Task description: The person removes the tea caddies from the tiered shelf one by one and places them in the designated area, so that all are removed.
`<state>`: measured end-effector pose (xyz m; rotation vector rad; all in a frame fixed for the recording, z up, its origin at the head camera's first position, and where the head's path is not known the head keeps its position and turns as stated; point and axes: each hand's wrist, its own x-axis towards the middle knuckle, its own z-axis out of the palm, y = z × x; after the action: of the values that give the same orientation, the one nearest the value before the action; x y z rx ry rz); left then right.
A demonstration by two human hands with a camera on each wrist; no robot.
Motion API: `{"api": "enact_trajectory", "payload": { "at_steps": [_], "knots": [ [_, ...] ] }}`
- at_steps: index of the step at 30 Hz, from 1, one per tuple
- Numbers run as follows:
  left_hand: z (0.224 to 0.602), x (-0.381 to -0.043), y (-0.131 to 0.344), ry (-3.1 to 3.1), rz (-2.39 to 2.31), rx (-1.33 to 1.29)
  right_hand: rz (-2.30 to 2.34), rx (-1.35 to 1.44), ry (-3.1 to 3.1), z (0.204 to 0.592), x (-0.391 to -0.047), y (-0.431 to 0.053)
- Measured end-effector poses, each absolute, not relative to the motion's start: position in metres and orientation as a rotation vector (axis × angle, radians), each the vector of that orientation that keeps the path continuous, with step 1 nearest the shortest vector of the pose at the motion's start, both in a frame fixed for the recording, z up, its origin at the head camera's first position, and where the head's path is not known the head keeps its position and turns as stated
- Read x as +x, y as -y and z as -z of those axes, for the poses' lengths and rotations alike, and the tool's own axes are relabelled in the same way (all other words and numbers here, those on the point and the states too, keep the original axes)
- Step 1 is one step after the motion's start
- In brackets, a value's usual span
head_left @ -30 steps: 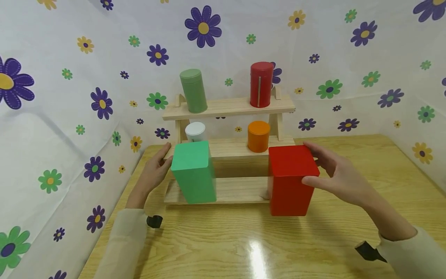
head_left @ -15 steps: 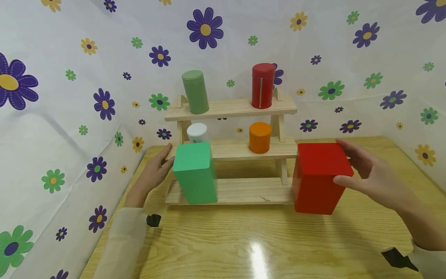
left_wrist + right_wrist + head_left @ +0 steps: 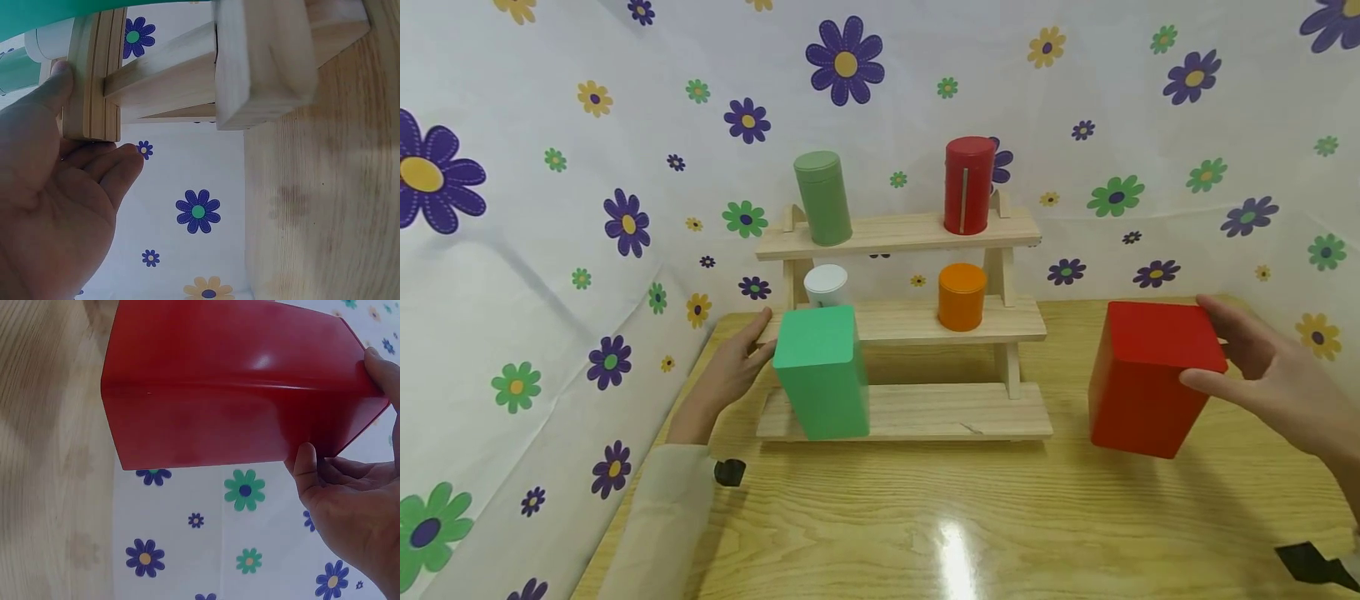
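Note:
My right hand [image 3: 1281, 379] holds a tall red box [image 3: 1150, 383] by its upper end, to the right of the shelf and over the table. Thumb and fingers lie on different sides of the red box [image 3: 206, 425] in the right wrist view. At the left, my left hand [image 3: 733, 367] grips the end of the middle board of a three-tier wooden shelf [image 3: 917, 412]. The left wrist view has the thumb on top of that board [image 3: 94, 81] and the fingers curled under it. A green box [image 3: 823, 379] stands on the bottom tier's left side.
On the top tier stand a green canister [image 3: 823, 200] and a red canister [image 3: 967, 187]. A white canister [image 3: 826, 283], partly hidden by the green box, and an orange canister [image 3: 961, 296] are on the middle tier. A flowered cloth [image 3: 1150, 125] hangs behind the wooden table [image 3: 850, 517].
My right hand has carried the red box rightward, from in front of the shelf's right end to clear of it. My left hand stays on the shelf.

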<state>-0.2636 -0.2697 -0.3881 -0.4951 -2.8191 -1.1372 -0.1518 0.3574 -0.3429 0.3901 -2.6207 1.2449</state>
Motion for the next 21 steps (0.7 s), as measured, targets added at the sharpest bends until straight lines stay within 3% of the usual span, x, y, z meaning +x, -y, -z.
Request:
{"api": "enact_trajectory", "payload": {
  "at_steps": [21],
  "knots": [
    [0.389, -0.267, 0.274, 2.803, 1.212, -0.480, -1.273, 0.364, 2.704, 0.352, -0.187, -0.371]
  ]
}}
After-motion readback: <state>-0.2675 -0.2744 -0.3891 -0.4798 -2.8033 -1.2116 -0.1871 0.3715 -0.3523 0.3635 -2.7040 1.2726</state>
